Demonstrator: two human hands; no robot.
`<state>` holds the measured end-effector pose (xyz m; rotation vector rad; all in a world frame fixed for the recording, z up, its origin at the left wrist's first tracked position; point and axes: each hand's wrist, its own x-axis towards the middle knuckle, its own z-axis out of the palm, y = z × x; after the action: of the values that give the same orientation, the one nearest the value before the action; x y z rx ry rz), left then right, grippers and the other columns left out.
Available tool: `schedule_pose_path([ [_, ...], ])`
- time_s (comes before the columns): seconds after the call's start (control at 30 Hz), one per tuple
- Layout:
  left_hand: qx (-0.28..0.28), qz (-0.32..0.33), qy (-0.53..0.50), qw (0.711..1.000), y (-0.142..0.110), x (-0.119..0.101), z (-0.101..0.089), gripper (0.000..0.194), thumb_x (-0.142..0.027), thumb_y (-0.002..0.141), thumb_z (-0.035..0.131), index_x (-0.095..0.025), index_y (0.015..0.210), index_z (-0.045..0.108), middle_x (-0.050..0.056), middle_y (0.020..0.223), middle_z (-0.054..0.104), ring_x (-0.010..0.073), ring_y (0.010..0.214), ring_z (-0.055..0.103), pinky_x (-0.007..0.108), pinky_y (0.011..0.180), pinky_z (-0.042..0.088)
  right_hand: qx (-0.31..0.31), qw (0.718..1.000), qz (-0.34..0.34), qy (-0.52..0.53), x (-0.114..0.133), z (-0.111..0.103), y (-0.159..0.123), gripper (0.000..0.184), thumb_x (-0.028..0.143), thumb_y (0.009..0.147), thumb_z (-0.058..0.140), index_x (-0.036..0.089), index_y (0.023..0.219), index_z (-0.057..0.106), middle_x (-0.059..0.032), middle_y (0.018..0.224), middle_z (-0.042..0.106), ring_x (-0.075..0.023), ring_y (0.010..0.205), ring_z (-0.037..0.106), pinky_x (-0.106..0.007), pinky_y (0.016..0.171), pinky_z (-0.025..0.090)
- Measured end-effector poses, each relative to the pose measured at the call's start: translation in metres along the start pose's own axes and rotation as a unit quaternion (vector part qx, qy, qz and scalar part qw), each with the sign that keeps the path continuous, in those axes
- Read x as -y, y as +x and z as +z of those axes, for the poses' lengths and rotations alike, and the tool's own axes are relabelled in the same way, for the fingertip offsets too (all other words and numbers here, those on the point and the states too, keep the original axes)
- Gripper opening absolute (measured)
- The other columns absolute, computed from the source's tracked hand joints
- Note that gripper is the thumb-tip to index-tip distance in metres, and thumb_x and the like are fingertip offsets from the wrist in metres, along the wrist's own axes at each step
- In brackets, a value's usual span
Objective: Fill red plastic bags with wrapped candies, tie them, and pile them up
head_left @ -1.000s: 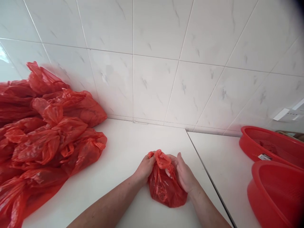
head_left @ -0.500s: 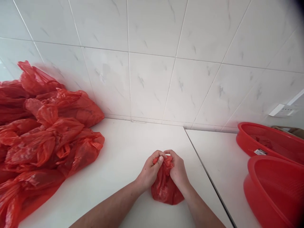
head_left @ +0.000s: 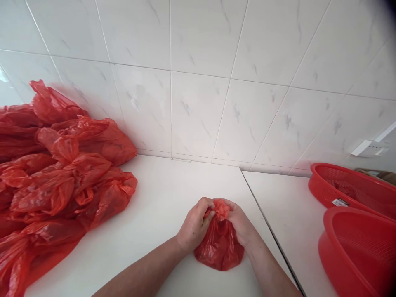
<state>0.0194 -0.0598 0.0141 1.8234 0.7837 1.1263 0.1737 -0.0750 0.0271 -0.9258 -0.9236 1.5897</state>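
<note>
A small red plastic bag (head_left: 220, 251) rests on the white table at the lower middle of the head view, its body bulging with contents that I cannot make out. My left hand (head_left: 196, 222) is closed on the left side of the bag's gathered neck, thumb bent inward. From the other side, my right hand (head_left: 241, 222) grips the same neck, its fingers partly hidden behind the bunched plastic. A crumpled tuft of the bag stands up between both hands.
A heap of filled red plastic bags (head_left: 71, 173) covers the left side, against the tiled wall (head_left: 198, 107). Two red plastic baskets (head_left: 332, 247) stand at the right, beyond a seam between the white tabletops (head_left: 161, 194). A power socket (head_left: 369, 148) sits on the wall.
The bag's neck is bunched higher between my hands, with more of the tuft showing. My right hand has shifted slightly right, and the bag's body looks wider.
</note>
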Motion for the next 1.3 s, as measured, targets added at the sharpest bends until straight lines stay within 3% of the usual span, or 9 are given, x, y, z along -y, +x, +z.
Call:
schedule_pose_path([
  [0.1,-0.015,0.049,0.05,0.997,0.003,0.002,-0.007,0.022,-0.026,0.094,0.036,-0.024,0.098,0.057,0.007,0.103,0.06,0.0193,0.094,0.055,0.034,0.084,0.044,-0.015,0.995,-0.025,0.094,0.004,-0.016,0.001,0.037,0.023,0.068,0.072,0.02,0.104,0.064,-0.0029,0.095,0.067,-0.0168,0.086,0.061,-0.031,0.08,0.048],
  [0.27,-0.009,0.149,0.251,0.956,0.01,0.006,-0.03,0.029,-0.025,0.092,0.041,-0.026,0.114,0.061,0.01,0.127,0.057,0.0253,0.11,0.053,0.046,0.099,0.035,-0.149,0.981,-0.068,0.101,0.005,-0.054,0.011,0.026,0.025,0.067,0.075,0.021,0.09,0.064,-0.0003,0.076,0.065,-0.0132,0.068,0.06,-0.027,0.065,0.051],
  [0.5,0.054,0.171,0.42,0.89,-0.03,0.001,-0.072,0.025,-0.018,0.091,0.043,-0.025,0.08,0.064,0.001,0.089,0.07,0.0161,0.081,0.062,0.054,0.109,0.019,-0.26,0.961,-0.084,0.044,0.008,-0.09,0.014,0.024,0.018,0.061,0.075,0.023,0.081,0.062,0.0009,0.069,0.06,-0.0135,0.064,0.059,-0.028,0.062,0.055],
  [0.6,0.089,0.171,0.394,0.898,-0.049,-0.003,-0.083,0.02,-0.027,0.092,0.046,-0.028,0.1,0.063,0.002,0.098,0.069,0.0175,0.087,0.062,0.05,0.107,0.027,-0.271,0.957,-0.106,0.001,0.007,-0.089,0.014,0.026,0.025,0.064,0.076,0.022,0.087,0.065,-0.001,0.08,0.063,-0.015,0.076,0.061,-0.027,0.069,0.055],
  [0.7,0.09,0.144,0.326,0.93,-0.05,-0.011,-0.086,0.057,-0.052,0.085,0.05,-0.028,0.136,0.042,0.012,0.131,0.052,0.0265,0.115,0.051,0.044,0.1,0.04,-0.301,0.944,-0.13,-0.032,0.006,-0.087,0.015,0.032,0.04,0.071,0.071,0.023,0.096,0.063,-0.0015,0.092,0.063,-0.0169,0.092,0.06,-0.027,0.076,0.055],
  [0.87,0.075,0.083,0.308,0.945,-0.029,-0.026,-0.053,0.078,-0.053,0.072,0.067,-0.035,0.141,0.034,0.012,0.152,0.023,0.0381,0.136,0.023,0.057,0.106,0.027,-0.31,0.939,-0.122,-0.087,-0.002,-0.09,0.015,0.039,0.05,0.071,0.067,0.018,0.093,0.063,-0.0051,0.087,0.065,-0.0214,0.088,0.063,-0.034,0.079,0.052],
  [1.03,0.158,0.015,0.262,0.952,-0.012,-0.006,0.012,0.124,-0.065,0.038,0.08,-0.039,0.144,0.021,0.011,0.156,-0.002,0.056,0.133,0.0,0.076,0.097,0.011,-0.246,0.894,-0.086,-0.365,-0.013,-0.089,0.021,0.042,0.059,0.074,0.053,0.023,0.092,0.065,-0.005,0.094,0.07,-0.0255,0.091,0.063,-0.037,0.084,0.046],
  [1.17,0.167,0.045,0.339,0.925,-0.002,0.027,0.04,0.063,-0.059,0.062,0.07,-0.032,0.117,0.057,0.014,0.142,0.036,0.0451,0.116,0.041,0.064,0.089,0.032,-0.216,0.844,-0.078,-0.484,-0.019,-0.09,0.032,0.04,0.06,0.068,0.052,0.028,0.085,0.066,-0.0037,0.103,0.069,-0.0273,0.098,0.061,-0.037,0.088,0.045],
  [1.3,0.129,0.043,0.4,0.907,0.009,0.041,0.03,0.023,-0.042,0.075,0.059,-0.023,0.088,0.064,0.014,0.094,0.06,0.029,0.081,0.056,0.044,0.067,0.042,-0.217,0.836,-0.05,-0.502,-0.022,-0.103,0.039,0.043,0.064,0.069,0.047,0.03,0.086,0.067,-0.0026,0.102,0.07,-0.0272,0.094,0.064,-0.037,0.082,0.049],
])
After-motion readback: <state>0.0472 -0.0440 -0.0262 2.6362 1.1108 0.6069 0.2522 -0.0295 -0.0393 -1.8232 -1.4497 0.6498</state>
